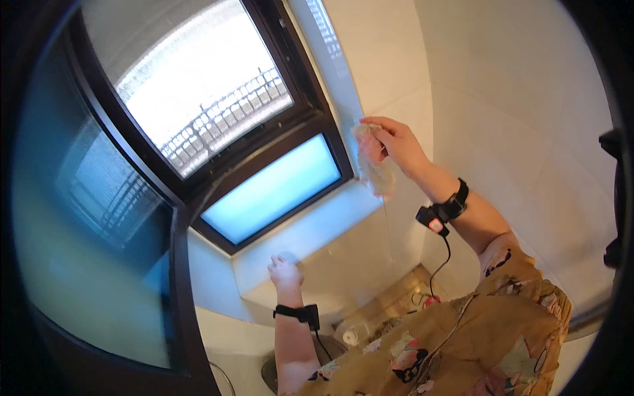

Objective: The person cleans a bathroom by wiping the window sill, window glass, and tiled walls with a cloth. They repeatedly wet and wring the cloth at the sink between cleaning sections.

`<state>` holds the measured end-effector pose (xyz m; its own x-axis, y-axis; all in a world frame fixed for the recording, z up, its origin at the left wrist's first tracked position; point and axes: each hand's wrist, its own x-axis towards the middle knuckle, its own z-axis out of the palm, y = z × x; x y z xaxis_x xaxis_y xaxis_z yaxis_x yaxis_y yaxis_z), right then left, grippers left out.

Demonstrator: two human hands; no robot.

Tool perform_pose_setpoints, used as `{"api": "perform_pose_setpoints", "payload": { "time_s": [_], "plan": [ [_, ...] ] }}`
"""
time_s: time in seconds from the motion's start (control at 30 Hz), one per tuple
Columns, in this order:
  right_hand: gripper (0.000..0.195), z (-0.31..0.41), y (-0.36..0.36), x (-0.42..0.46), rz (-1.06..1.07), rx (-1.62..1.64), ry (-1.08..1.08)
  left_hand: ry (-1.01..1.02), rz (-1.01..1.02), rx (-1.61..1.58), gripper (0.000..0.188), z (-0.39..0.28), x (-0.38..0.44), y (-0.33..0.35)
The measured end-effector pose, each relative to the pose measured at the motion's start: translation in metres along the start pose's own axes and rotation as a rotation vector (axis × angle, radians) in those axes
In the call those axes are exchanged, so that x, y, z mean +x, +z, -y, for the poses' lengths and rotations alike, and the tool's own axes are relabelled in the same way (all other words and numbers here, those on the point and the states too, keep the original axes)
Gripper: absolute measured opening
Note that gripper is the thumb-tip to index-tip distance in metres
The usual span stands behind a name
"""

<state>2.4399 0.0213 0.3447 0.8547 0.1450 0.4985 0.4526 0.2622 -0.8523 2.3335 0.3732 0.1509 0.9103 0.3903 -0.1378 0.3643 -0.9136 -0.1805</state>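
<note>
A crumpled white-and-pink cloth (375, 166) hangs from my right hand (398, 143), pinched between thumb and fingers. It lies at the outer edge of the right window reveal (342, 94), beside the tiled wall. Lower down, my left hand (286, 272) is at the pale window sill (317, 218), fingers bent over its front edge. Whether anything is inside those fingers is hidden. Between both hands is a dark-framed window, with a frosted lower pane (275, 188) and a screened upper opening (213, 94).
An opened dark-framed glass sash (94, 237) swings inward on the left. Light tiles cover the wall (505, 123) at right. Below the sill are a white roll (350, 337) and a small red object (432, 300) on a ledge. Black wrist straps with cables sit on both forearms.
</note>
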Motion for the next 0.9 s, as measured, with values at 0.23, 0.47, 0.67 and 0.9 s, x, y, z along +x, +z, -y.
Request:
{"api": "perform_pose_setpoints", "payload": {
  "time_s": [0.23,0.47,0.67,0.9],
  "plan": [
    [0.047,0.012,0.002,0.004,-0.267,-0.842,-0.833,0.153,0.337,-0.103,0.071,-0.033,0.039,-0.035],
    [0.089,-0.031,0.001,0.018,-0.381,-1.176,-0.630,0.340,-0.066,-0.182,0.086,-0.104,0.024,-0.021],
    [0.086,0.044,0.006,0.076,-0.516,-1.211,-0.789,0.302,0.075,-0.200,0.079,-0.112,0.010,-0.047],
    [0.077,0.220,0.029,0.213,-0.641,-1.242,-1.029,0.513,0.089,-0.075,0.072,-0.107,0.075,-0.026]
  ]
}}
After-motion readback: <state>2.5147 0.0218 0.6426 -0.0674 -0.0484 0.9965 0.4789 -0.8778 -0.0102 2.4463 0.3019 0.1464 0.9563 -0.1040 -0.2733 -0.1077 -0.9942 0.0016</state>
